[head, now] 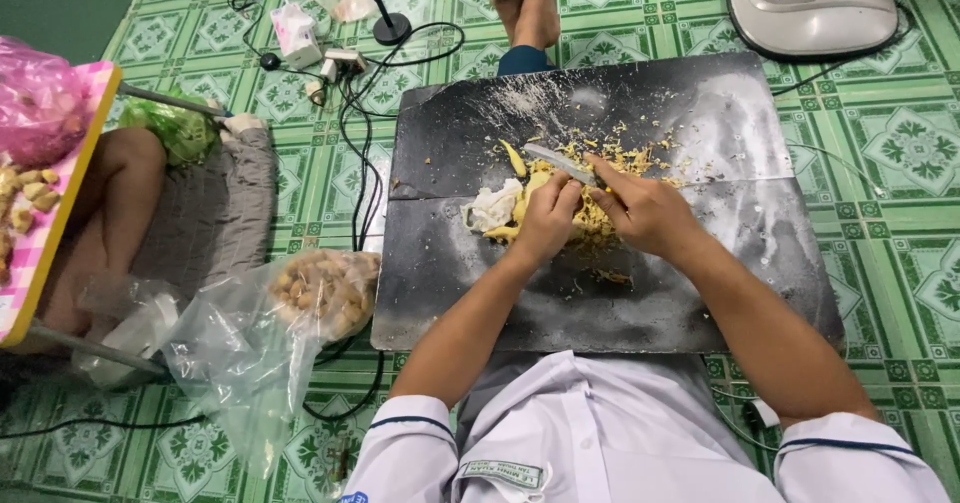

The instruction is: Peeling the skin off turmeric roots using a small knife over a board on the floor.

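At the centre of the frame, on a dark flat board (480, 263) laid on the green patterned floor (900, 213): left hand (548, 218) curled nearly shut, fingers bent down over a yellow lumpy piece (530, 188), pinning it to the board. Just right of it, right hand (645, 211) closed around the handle of a knife (560, 163), the narrow grey blade slanting up and left across the yellow piece, its tip close to a curved yellow sliver (513, 158). Around both hands, a scatter of fine yellow shavings (640, 155), dry and crumbly, and a crumpled whitish scrap (490, 208) touching the left side of the piece. Board surface matt, scuffed, dusted with pale powder.

Both forearms bare, stretched forward from short white sleeves at the bottom edge, converging toward the middle of the board; wrists held low, knuckles upward.

At lower left, a clear crinkled plastic bag (250, 333) holding pale rounded lumps. At the left edge, a pink checked tray (40, 223) with similar lumps. At upper left, black cables (355, 133); at upper right, a round white fan base (810, 3). At top centre, another person's bare feet (530, 3).
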